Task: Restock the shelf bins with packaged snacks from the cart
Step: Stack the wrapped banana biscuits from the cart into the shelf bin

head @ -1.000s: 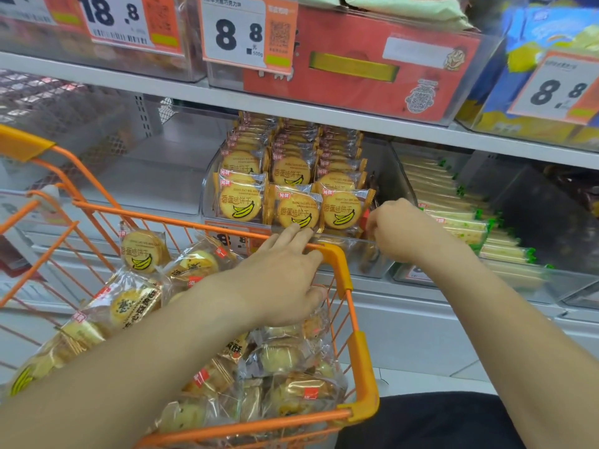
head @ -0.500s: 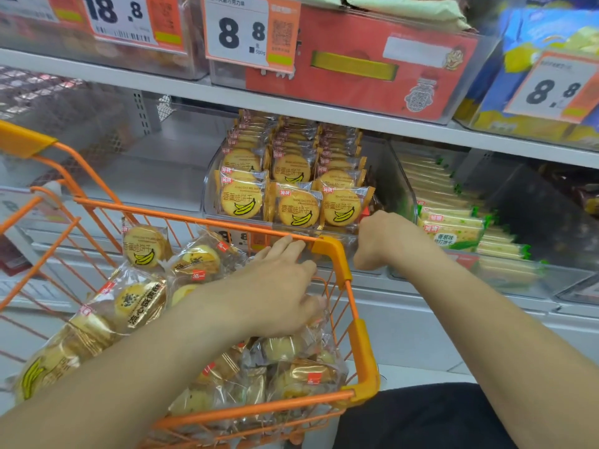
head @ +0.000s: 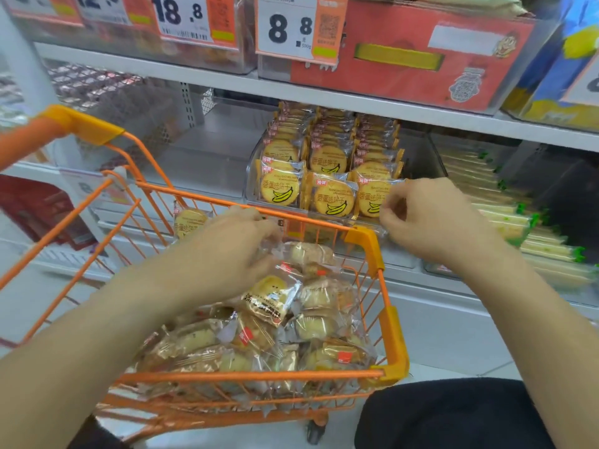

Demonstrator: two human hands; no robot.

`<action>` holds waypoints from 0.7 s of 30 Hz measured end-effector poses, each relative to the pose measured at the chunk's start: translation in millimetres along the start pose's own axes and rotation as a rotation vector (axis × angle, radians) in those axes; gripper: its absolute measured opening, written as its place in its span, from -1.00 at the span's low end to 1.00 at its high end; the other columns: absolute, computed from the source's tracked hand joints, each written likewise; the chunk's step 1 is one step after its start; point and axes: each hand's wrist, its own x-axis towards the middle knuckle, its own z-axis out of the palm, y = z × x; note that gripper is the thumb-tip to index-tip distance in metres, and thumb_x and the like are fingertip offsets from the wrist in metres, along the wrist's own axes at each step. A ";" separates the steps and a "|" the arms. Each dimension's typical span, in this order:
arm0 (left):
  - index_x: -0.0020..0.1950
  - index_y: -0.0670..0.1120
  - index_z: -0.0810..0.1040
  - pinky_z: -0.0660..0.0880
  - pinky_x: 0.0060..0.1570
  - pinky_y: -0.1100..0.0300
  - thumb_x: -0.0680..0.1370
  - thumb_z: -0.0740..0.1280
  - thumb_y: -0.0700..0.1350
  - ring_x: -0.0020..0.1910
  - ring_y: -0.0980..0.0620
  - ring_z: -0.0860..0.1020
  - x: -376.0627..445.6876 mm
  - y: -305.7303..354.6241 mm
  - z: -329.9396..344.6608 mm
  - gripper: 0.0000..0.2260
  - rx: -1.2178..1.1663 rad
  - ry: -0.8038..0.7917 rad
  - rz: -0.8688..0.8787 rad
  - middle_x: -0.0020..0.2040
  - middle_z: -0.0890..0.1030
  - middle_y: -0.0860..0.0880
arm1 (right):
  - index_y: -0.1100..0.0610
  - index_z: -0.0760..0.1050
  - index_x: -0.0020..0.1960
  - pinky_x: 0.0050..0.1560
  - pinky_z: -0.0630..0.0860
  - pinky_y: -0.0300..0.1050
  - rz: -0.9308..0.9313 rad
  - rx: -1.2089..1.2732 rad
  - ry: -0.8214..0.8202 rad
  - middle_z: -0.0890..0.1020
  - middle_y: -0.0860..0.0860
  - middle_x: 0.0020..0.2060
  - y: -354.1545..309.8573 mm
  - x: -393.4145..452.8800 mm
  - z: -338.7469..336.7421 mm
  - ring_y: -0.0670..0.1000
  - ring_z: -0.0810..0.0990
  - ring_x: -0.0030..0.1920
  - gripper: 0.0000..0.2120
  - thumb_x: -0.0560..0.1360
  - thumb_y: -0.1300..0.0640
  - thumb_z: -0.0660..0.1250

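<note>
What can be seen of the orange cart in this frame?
The orange cart is a wire basket with yellow-orange plastic corner caps and handle. It stands before the shelf, piled with clear-wrapped snack packs. The left hand reaches into it over the packs; the right hand is beyond its far corner, apart from it.

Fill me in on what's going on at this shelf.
A person is restocking banana biscuit packs from an orange cart into a clear shelf bin. The left hand reaches down among the wrapped snacks piled in the cart. The right hand is up at the bin's front, its fingers curled at the front-right pack; whether it actually holds that pack is unclear. The bin already looks nearly full.
</note>
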 end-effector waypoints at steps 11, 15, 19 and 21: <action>0.30 0.06 0.47 0.48 0.08 0.15 0.48 0.33 0.30 0.00 0.06 0.49 -59.2 -56.2 -20.5 -0.51 0.108 -0.308 -0.389 0.09 0.52 0.08 | 0.06 0.52 0.21 0.23 0.43 -0.05 -0.560 0.352 -0.157 0.49 -0.02 0.11 -108.6 -4.3 72.1 0.01 0.47 0.19 -0.76 0.56 0.04 0.35; 0.31 0.15 0.41 0.54 0.16 0.10 0.37 0.47 0.30 0.17 0.07 0.51 -75.6 -57.3 -24.0 -0.41 0.027 -0.530 -0.433 0.23 0.43 0.15 | 0.07 0.35 0.45 0.39 0.30 -0.09 -0.499 0.336 -0.220 0.39 0.02 0.33 -122.5 12.4 82.5 0.02 0.32 0.40 -0.53 0.59 -0.01 0.31; 0.22 0.10 0.48 0.53 0.14 0.12 0.38 0.55 0.14 0.11 0.06 0.50 -79.4 -62.7 -28.1 -0.52 0.054 -0.479 -0.431 0.13 0.43 0.12 | 0.07 0.34 0.49 0.45 0.25 -0.02 -0.528 0.301 -0.226 0.39 0.02 0.42 -135.4 22.1 91.4 0.06 0.28 0.45 -0.54 0.62 0.00 0.25; 0.11 0.06 0.51 0.52 0.03 0.16 0.38 0.56 0.10 0.04 0.05 0.50 -77.3 -65.8 -26.7 -0.60 0.062 -0.448 -0.436 0.06 0.46 0.09 | 0.06 0.43 0.43 0.45 0.26 0.07 -0.556 0.245 -0.246 0.41 0.04 0.40 -137.7 22.9 95.1 0.08 0.27 0.43 -0.60 0.61 0.01 0.25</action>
